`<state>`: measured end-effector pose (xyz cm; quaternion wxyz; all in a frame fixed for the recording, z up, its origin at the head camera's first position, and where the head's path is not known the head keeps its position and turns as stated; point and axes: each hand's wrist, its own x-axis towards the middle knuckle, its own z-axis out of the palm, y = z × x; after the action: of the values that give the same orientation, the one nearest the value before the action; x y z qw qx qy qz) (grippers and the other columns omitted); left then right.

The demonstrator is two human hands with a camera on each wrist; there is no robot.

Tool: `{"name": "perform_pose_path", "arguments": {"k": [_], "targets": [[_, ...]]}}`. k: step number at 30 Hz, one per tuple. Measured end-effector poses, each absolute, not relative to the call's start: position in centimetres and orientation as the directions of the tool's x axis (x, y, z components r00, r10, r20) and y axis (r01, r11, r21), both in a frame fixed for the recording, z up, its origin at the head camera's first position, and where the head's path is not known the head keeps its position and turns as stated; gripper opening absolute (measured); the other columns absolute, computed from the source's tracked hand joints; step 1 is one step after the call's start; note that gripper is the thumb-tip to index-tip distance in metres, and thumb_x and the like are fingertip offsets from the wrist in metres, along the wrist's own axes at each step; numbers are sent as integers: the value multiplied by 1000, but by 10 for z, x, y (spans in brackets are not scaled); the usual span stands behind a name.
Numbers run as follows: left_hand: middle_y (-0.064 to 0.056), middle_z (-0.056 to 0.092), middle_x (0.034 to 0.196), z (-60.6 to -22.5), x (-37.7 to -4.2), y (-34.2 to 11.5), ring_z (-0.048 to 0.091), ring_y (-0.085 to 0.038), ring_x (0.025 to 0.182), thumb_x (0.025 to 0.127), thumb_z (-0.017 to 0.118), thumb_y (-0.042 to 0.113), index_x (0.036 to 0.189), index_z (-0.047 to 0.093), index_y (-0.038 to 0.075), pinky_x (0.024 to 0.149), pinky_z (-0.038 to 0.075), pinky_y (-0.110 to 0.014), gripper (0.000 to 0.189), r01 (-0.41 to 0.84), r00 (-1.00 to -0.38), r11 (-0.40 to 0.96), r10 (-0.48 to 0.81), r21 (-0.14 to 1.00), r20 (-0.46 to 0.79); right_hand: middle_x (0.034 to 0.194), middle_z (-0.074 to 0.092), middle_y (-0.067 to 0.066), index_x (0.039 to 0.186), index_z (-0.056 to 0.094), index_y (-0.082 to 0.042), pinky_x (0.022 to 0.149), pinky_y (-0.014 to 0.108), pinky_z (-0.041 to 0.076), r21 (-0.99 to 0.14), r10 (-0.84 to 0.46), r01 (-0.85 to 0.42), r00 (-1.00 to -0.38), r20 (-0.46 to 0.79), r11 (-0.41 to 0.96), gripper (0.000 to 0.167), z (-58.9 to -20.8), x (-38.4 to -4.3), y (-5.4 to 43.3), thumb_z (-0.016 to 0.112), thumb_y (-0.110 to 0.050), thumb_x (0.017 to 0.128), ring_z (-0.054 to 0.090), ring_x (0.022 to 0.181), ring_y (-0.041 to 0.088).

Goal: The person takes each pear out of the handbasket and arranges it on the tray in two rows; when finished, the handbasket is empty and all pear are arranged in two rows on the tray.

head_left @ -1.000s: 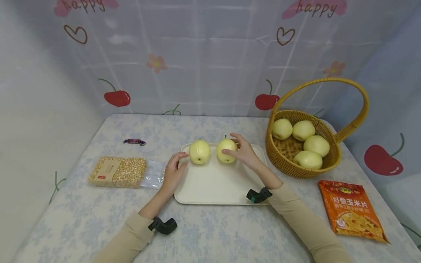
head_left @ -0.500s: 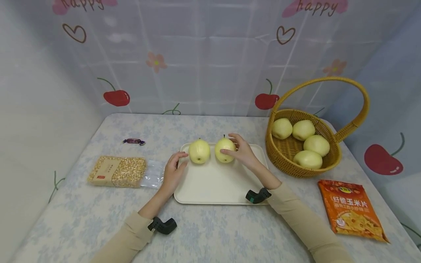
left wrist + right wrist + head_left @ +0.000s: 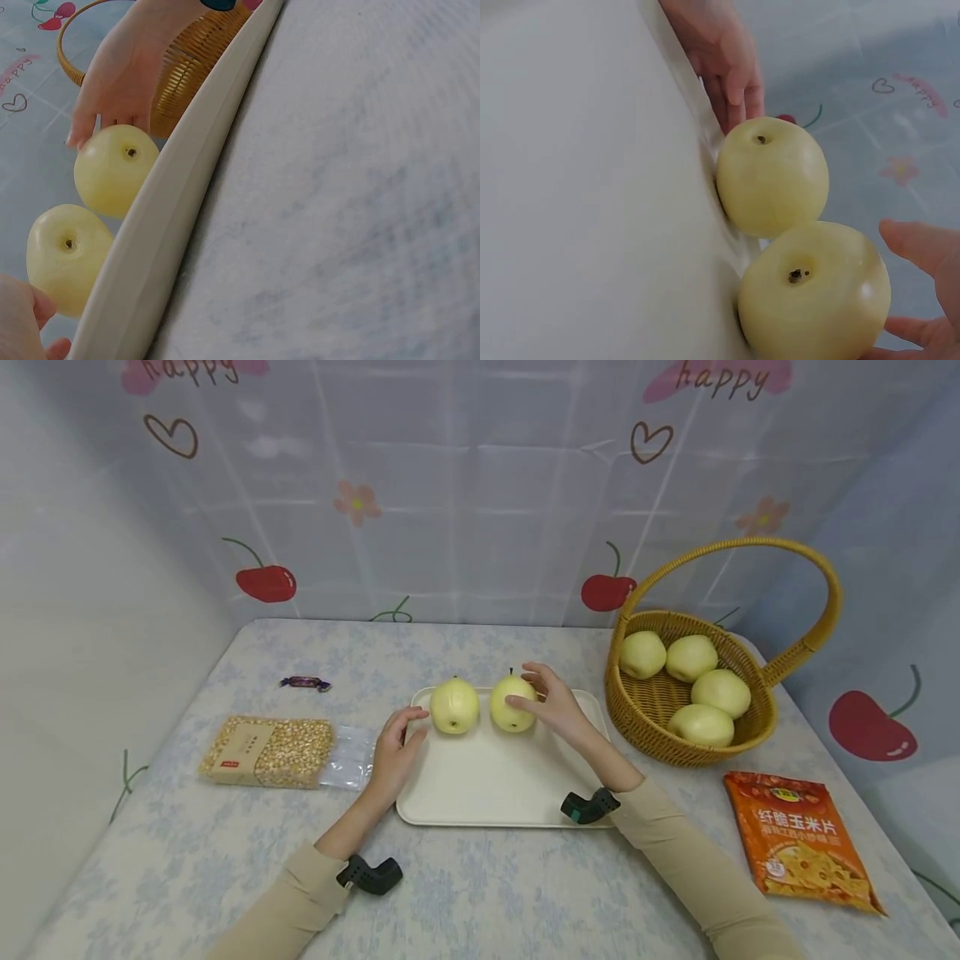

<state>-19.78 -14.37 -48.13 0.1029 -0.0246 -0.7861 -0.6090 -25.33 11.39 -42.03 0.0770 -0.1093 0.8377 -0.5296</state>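
Observation:
Two pale yellow-green pears stand side by side at the back of a white tray (image 3: 495, 785). In the head view, my right hand (image 3: 558, 706) cups the right pear (image 3: 510, 714), its thumb over the front and fingers at the far side. A narrow gap shows between one fingertip and that pear (image 3: 817, 300) in the right wrist view. My left hand (image 3: 395, 756) lies at the tray's left rim with relaxed, slightly bent fingers. Its fingertips come close to the left pear (image 3: 454, 706) and hold nothing. The left wrist view shows both pears beyond the tray rim (image 3: 157, 232).
A wicker basket (image 3: 645, 727) with several pears and a tall handle stands at the right. An orange snack bag (image 3: 802, 843) lies in front of it. At the left are a bag of corn kernels (image 3: 292, 752) and a purple wrapped candy (image 3: 305, 682). A curtain closes the back.
The right pear and my right hand have shifted very slightly left over the second, and the thumb has since eased back a little. My left hand and the left pear stay put.

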Motion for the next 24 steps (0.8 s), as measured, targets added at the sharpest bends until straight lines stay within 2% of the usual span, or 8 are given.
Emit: {"name": "perform_pose_path", "arguments": {"k": [4,12,16,21,24], "targets": [[-18,54,131,-477,-196,-143,37,-30,139,91,54,-1,116,62,-2,117,31,-42,26,163,-978,258,-85,952,190,148,39,22,146,30,-5,116,51,30,-898,-262,-113,-965,-3,426,71,-416,-251,115,67,-24,88,35,139,36],[-29,50,131,-448,-181,-138,34,-39,139,91,52,-6,117,56,-13,117,30,-47,28,150,-985,234,-52,961,166,149,37,20,147,29,-7,117,51,28,-900,-270,-133,-963,18,414,69,-404,-251,129,64,-27,91,35,139,36],[-27,49,133,-458,-187,-139,33,-37,140,91,52,-4,118,57,-11,118,29,-46,28,145,-986,216,-54,965,160,149,35,21,148,28,-7,116,51,30,-919,-251,-103,-968,5,380,67,-390,-247,143,62,-23,93,33,140,37],[-21,54,130,-477,-195,-143,36,-33,139,92,54,-1,117,61,-4,116,31,-46,26,171,-978,239,-76,956,194,148,38,21,147,28,-6,111,51,37,-927,-212,-105,-977,29,360,65,-372,-240,166,60,-22,93,39,136,37],[-19,55,129,-481,-197,-144,38,-31,138,92,54,0,116,61,-2,116,32,-45,25,178,-976,250,-82,952,204,145,42,20,147,29,-5,107,42,43,-916,-186,-124,-981,56,382,62,-364,-235,183,58,-24,95,46,130,34]]}}
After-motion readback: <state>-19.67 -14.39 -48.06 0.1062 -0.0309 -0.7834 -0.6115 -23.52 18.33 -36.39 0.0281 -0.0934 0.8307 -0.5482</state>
